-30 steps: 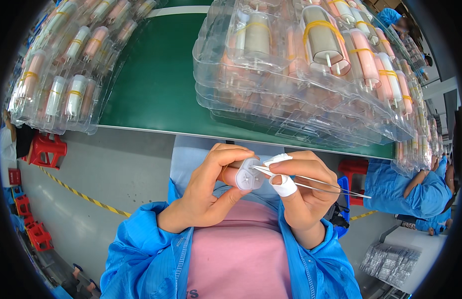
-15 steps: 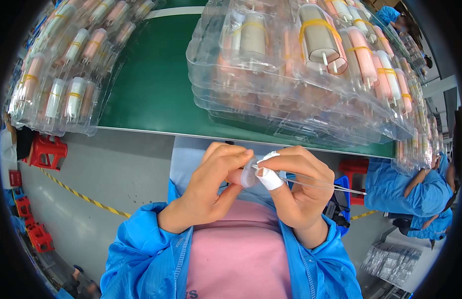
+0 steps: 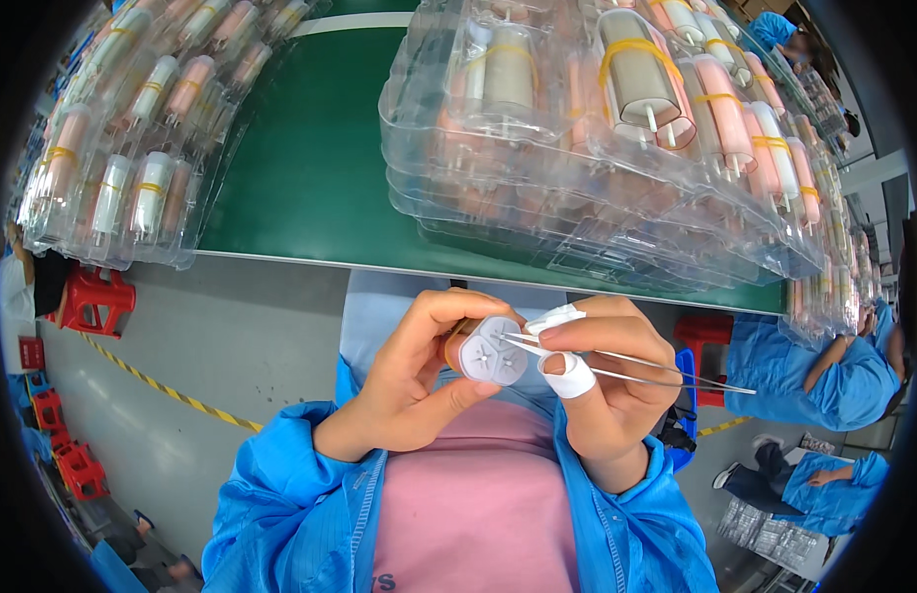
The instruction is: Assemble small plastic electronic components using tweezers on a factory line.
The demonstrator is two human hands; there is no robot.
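My left hand [image 3: 399,385] is closed round a bundle of three small cylinders [image 3: 491,353], held in front of my chest. Their whitish round ends, each with a small star-shaped centre, face my right hand. The sides of the bundle are mostly hidden by my fingers. In my right hand [image 3: 616,381], whose thumb and forefinger are wrapped in white tape, is a pair of metal tweezers [image 3: 730,388]. Its tips meet the upper end face of the bundle; whether they pinch anything there is too small to tell.
Beyond my hands runs a green table [image 3: 310,148]. Stacked clear plastic trays [image 3: 597,208] of pink, white and grey banded cylinders stand on its right, and more trays [image 3: 112,188] on its left. Red stools [image 3: 97,301], a blue bin [image 3: 684,415] and people in blue [image 3: 789,371] are around.
My left hand has turned the bundle so that its end faces show. My right hand has shifted slightly right with the tweezers. Another person in blue has come into view at lower right.
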